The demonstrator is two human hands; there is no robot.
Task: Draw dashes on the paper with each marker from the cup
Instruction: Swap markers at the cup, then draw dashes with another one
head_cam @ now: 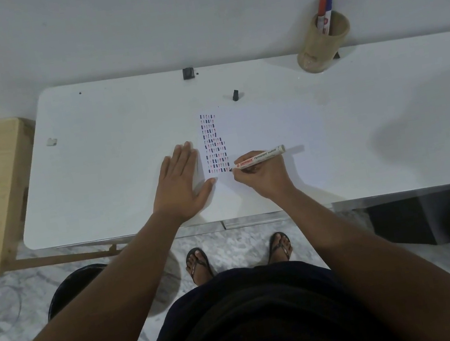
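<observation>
Marker (260, 157): right hand (260, 175) grips it, tip at the dashes' (214, 144) near end.
Left hand (181, 181): flat, fingers spread, beside the paper (254, 124).
Tip: keep strokes short, paper pinned.

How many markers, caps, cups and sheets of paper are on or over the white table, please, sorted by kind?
Markers: 3, one white-barrelled marker in the right hand, plus a red-capped marker and a blue-capped marker in the cup
Loose black marker caps: 1
Tan cylindrical cups: 1
White paper sheets: 1
Total: 6
</observation>
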